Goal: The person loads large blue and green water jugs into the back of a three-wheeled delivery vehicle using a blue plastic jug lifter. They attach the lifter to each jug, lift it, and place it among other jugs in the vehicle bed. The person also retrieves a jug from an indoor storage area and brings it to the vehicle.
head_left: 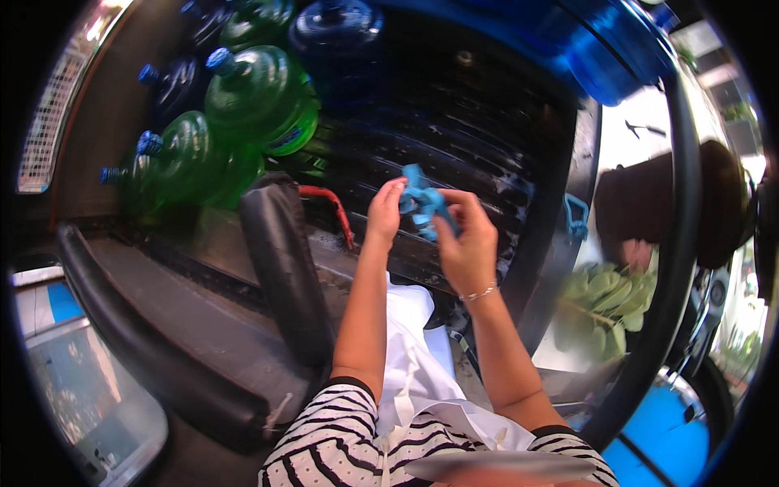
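Note:
Up in front of me, over the dark ribbed truck bed, I hold a crumpled light-blue strip [423, 200] that looks like soft plastic or tape. My left hand [385, 213] pinches its left side between thumb and fingers. From the right, my right hand [472, 239] has its fingers bent round the other side. A thin bracelet [479, 292] circles my right wrist. Loops and a loose end of the strip stick out between the hands. Its exact kind does not show.
Large green water bottles [256, 85] with blue caps and a dark blue bottle [337, 28] stand far left. More blue bottles [613, 61] are far right. A padded black bar [284, 268] and a red bent rod [334, 207] rise left. Outside right are a person in dark clothing [673, 203] and leaves [604, 300].

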The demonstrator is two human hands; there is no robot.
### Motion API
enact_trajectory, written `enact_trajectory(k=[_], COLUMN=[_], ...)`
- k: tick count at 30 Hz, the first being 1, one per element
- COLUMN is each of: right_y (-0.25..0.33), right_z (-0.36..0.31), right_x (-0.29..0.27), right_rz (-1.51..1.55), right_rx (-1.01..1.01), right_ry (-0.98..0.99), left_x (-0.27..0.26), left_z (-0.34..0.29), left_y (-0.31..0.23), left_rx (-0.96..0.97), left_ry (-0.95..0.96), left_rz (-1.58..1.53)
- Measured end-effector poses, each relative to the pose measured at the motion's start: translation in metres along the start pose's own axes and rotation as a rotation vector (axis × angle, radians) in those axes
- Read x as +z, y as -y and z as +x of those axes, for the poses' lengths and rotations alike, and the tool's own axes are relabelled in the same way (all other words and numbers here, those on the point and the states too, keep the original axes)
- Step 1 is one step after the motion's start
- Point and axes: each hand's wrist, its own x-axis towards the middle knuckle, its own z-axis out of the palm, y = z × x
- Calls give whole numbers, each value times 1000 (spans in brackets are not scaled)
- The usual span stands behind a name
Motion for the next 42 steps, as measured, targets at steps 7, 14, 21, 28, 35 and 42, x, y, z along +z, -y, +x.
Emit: enact_trajectory(k=[7, 14, 21, 28, 35, 42], right_y=[-101, -80, -91, -106, -147, -177], right_z=[-199, -396, -528, -647, -767, -870], right_x=[-35, -129, -158, -139, -141, -215], right_rz=[165, -42, -175, 15, 1350, 1518], right_rx=[-41, 111, 315, 760, 476, 122], right_ry=[-181, -146, -423, -606, -734, -958], left_x=[29, 5, -16, 16, 101, 229], left_z=[-161, -364, -449, -484, -561, -687], left_y=[142, 193, 197, 194, 218, 282], left_rx=[56, -242, -754, -1110, -1110, -1511], left_ry=[233, 433, 815, 1304, 1621, 1757], left_rz=[-161, 48, -20, -67, 280, 137])
